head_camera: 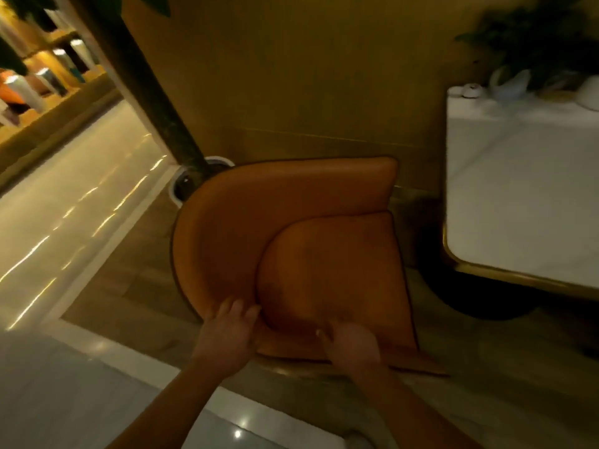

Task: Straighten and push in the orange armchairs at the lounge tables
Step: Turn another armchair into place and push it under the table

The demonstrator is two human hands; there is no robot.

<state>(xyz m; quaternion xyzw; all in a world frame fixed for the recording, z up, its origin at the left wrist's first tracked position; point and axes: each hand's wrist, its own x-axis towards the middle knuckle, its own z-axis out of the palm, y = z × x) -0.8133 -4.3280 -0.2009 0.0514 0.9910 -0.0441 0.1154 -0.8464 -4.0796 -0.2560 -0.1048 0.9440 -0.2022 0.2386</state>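
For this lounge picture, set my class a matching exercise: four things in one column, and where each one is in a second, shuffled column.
Things:
1. orange armchair
2. white table
3. left hand
4. white plant pot

Places:
A. on the floor behind the chair's back
B. at the right edge of the picture
C. on the armrest nearest the camera
D. centre, seat facing the table

Pairs: 1-D, 2-B, 3-C, 4-A

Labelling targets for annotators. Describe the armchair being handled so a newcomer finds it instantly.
Start at the white table with the gold rim on the right; the orange armchair stands just left of it, before the tan wall. It is the only seat in view, curved-backed, with the left hand and right hand on its near edge.
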